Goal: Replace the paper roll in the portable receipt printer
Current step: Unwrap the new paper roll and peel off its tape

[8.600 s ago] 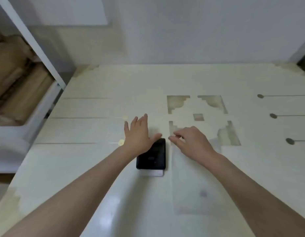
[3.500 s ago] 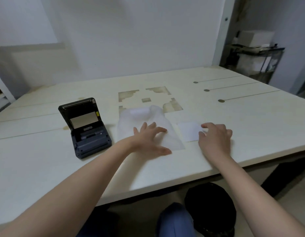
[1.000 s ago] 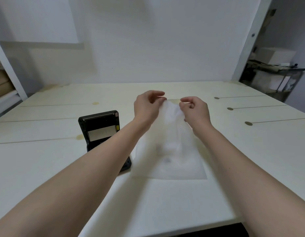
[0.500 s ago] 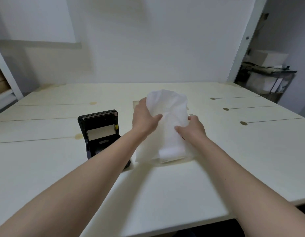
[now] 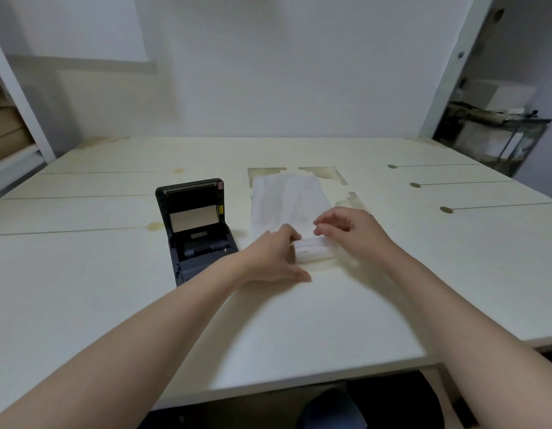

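Observation:
The black receipt printer (image 5: 196, 233) stands on the white table (image 5: 299, 320) with its lid raised and its paper bay bare. To its right a new white paper roll (image 5: 315, 250) lies on its side on the table. My left hand (image 5: 273, 257) rests flat with fingers spread, index and thumb framing the roll's left end. My right hand (image 5: 350, 226) hovers over the roll's right end with fingers loosely curled and apart. The clear plastic bag (image 5: 285, 202) lies flat just behind the roll.
Shelves with cardboard rolls (image 5: 8, 131) stand at the far left. A metal rack with boxes (image 5: 497, 131) is at the far right. The table's near edge (image 5: 299, 387) runs across below my arms, with a dark stool beneath.
Half a second ago both hands held the bag up with the roll inside. Now the bag lies flat on the table and the roll sits outside it between my hands.

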{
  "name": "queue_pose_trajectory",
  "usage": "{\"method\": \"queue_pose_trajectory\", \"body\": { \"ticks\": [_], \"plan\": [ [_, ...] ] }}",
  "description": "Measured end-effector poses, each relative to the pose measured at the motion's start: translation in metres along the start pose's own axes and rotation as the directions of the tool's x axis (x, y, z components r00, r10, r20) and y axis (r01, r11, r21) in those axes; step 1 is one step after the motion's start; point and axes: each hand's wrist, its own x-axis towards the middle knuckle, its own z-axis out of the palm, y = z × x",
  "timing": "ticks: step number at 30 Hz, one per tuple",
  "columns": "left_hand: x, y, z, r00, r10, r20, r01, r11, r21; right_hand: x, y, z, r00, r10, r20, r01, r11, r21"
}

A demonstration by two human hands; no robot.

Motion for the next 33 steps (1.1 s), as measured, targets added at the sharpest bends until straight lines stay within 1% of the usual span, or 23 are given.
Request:
{"method": "queue_pose_trajectory", "body": {
  "ticks": [3, 5, 10, 14, 17, 21, 22, 25, 28, 30, 31, 33],
  "plan": [
    [0.000, 0.007, -0.004, 0.999, 0.021, 0.029, -0.025, 0.992, 0.123, -0.011, 0.005, 0.000, 0.992, 0.004, 0.128, 0.014, 0.990, -0.142],
    [-0.002, 0.011, -0.007, 0.999, 0.000, 0.040, -0.005, 0.992, 0.124, -0.014, 0.006, 0.001, 0.985, 0.006, 0.172, 0.033, 0.974, -0.223],
    [-0.005, 0.010, -0.007, 0.995, -0.064, 0.075, 0.054, 0.991, 0.122, -0.015, 0.006, 0.011, 0.975, -0.008, 0.220, 0.097, 0.914, -0.395],
    [-0.009, 0.011, -0.009, 0.995, -0.056, 0.088, 0.042, 0.987, 0.153, -0.019, 0.004, 0.016, 0.975, -0.020, 0.222, 0.105, 0.920, -0.379],
    [-0.014, 0.014, -0.011, 0.995, -0.042, 0.087, 0.024, 0.981, 0.194, -0.021, 0.005, 0.015, 0.979, -0.050, 0.199, 0.129, 0.904, -0.407],
    [-0.017, 0.015, -0.009, 0.996, -0.059, 0.066, 0.043, 0.977, 0.210, -0.024, 0.009, 0.016, 0.982, -0.088, 0.168, 0.149, 0.906, -0.396],
    [-0.018, 0.014, -0.008, 0.996, -0.070, 0.053, 0.059, 0.980, 0.191, -0.023, 0.011, 0.016, 0.982, -0.087, 0.165, 0.148, 0.904, -0.401],
    [-0.023, 0.014, -0.005, 0.995, -0.097, 0.004, 0.097, 0.993, 0.063, -0.020, 0.012, 0.020, 0.986, -0.076, 0.146, 0.132, 0.895, -0.427],
    [-0.029, 0.014, -0.005, 0.997, -0.073, -0.014, 0.073, 0.997, 0.019, -0.018, 0.011, 0.022, 0.987, -0.083, 0.135, 0.137, 0.873, -0.468],
    [-0.030, 0.014, -0.005, 0.997, -0.079, 0.006, 0.079, 0.997, 0.008, -0.019, 0.011, 0.021, 0.984, -0.121, 0.131, 0.167, 0.886, -0.432],
    [-0.029, 0.013, -0.005, 0.996, -0.087, 0.016, 0.087, 0.996, 0.000, -0.021, 0.010, 0.020, 0.982, -0.148, 0.117, 0.182, 0.907, -0.379],
    [-0.029, 0.013, -0.006, 0.995, -0.095, 0.031, 0.096, 0.995, -0.018, -0.024, 0.005, 0.015, 0.982, -0.184, 0.047, 0.190, 0.951, -0.243]
  ]
}}
